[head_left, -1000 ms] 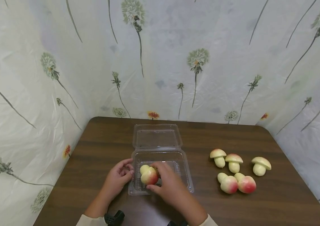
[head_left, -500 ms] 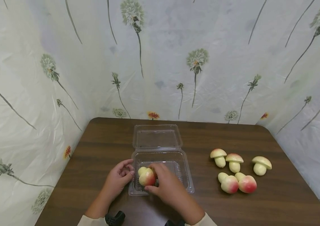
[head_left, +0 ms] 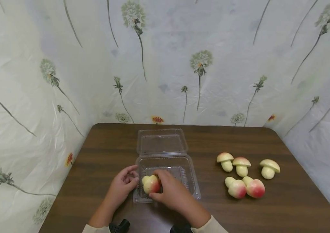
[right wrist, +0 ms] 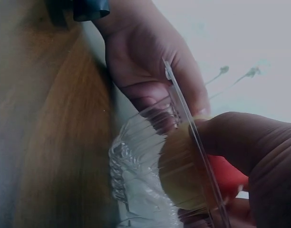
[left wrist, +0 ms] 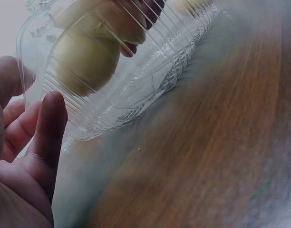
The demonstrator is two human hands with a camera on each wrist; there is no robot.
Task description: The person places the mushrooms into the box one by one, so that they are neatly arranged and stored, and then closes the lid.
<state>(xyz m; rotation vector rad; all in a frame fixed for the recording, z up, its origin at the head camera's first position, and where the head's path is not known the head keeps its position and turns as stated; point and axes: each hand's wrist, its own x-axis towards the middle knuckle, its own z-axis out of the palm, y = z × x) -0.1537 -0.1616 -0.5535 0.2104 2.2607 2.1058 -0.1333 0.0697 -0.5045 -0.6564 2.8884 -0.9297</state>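
The step in hand looks like settling a pale-yellow, red-blushed, mushroom-shaped piece [head_left: 151,185] into a clear, ribbed plastic clamshell box [head_left: 194,179]. I'd lower it gently near the left wall and part the fingers only once the base takes its weight. The light box could slide on the dark, wood-grained tabletop [head_left: 112,142], so steady support from the left hand [head_left: 122,182] at its left rim would help; I can't tell whether that hand pinches the rim or merely touches it.

The right hand [head_left: 173,191] holds the piece. Its red cap sits inside that grip, the pale stem end poking out towards the left hand. It's over the box's left half, partly below the rim; whether it touches bottom I can't see.
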